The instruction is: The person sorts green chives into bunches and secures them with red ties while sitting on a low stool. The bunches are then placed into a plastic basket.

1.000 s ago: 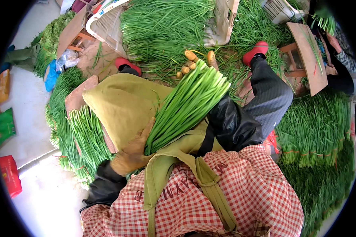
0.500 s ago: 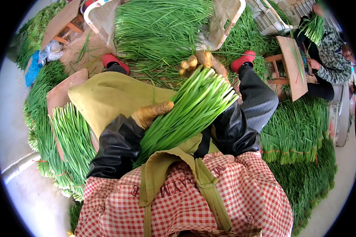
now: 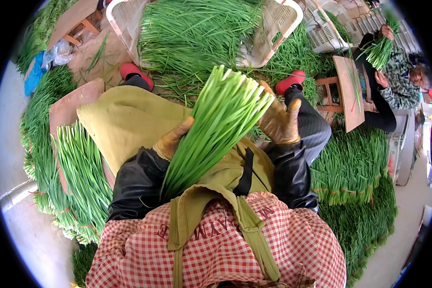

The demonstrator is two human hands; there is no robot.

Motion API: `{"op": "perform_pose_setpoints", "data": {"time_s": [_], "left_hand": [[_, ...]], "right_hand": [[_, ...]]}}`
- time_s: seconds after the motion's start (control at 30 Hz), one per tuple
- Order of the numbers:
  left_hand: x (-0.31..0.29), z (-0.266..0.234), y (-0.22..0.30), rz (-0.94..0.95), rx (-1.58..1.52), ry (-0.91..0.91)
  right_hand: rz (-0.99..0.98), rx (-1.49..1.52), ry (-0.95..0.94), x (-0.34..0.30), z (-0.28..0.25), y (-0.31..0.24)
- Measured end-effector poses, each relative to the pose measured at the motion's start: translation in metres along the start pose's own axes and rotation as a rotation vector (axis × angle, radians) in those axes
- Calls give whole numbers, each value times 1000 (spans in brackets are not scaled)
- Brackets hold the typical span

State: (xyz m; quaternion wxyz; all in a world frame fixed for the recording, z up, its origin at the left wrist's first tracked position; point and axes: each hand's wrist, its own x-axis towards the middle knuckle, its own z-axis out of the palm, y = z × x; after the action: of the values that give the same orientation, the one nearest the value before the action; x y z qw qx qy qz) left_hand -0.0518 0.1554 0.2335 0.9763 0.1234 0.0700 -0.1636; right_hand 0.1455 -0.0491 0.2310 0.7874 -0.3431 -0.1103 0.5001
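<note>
A thick bunch of green garlic chives (image 3: 213,129) lies slantwise over my lap, pale cut ends pointing up and right. My left hand (image 3: 174,139), in a tan glove, is closed round its left side; its thumb shows on the near face and the other fingers are hidden behind the stalks. My gloved right hand (image 3: 282,120) is beside the cut ends, thumb spread away, its fingers stretched along the bunch's right edge. Black sleeves cover both forearms. Another bunch of chives (image 3: 81,168) rests on a wooden board (image 3: 77,101) to my left.
A white plastic crate (image 3: 125,29) heaped with loose chives stands ahead, between my red shoes. Tied chive bundles are stacked on both sides (image 3: 350,163). A wooden stool (image 3: 348,93) stands at the right, where a co-worker (image 3: 398,77) holds a bunch.
My right hand has come back from near the crate to the bunch's right side, its fingers opening out. The bunch has tipped a little more upright in my left hand.
</note>
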Motion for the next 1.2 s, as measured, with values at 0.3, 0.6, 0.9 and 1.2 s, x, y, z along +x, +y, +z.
{"op": "perform_pose_setpoints", "data": {"time_s": [0.3,0.6,0.9,1.2], "left_hand": [[-14,4,-14,-217,251,228],[-164,28,-12,381,65,108],[-454,-20,-98,633,729,1040],[-562,-30,-118,249,835,2189]], "right_hand": [[-87,-175,-249,52,89,30],[93,-116,-350,109,215,60],[365,25,-384,221,352,268],[289,-240,-161,276,325,396]]}}
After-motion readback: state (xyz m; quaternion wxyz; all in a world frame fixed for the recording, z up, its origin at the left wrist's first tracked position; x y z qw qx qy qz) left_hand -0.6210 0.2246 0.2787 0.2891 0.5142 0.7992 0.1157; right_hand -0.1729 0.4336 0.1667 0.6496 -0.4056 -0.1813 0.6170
